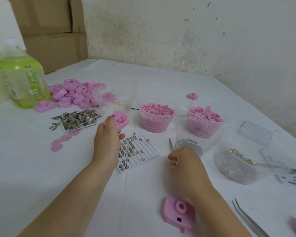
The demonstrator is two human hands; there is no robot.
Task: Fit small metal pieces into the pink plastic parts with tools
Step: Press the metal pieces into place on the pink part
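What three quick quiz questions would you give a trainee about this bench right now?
1. True or false: the left hand holds a pink plastic part.
2. What does the right hand pinch? A tweezers, B a screwdriver, C a spoon.
3. Fill in: the white dimpled tray with round metal cells lies ___ the two hands.
Key: 1 true; 2 A; 3 between.

— Where do we have our left hand (108,139)?
— Out in front of us, forearm stretched forward, fingers curled round a pink part (118,120).
— And our right hand (183,161)?
— Nearer us, knuckles up, pinching tweezers (170,144). Both our forearms are bare.
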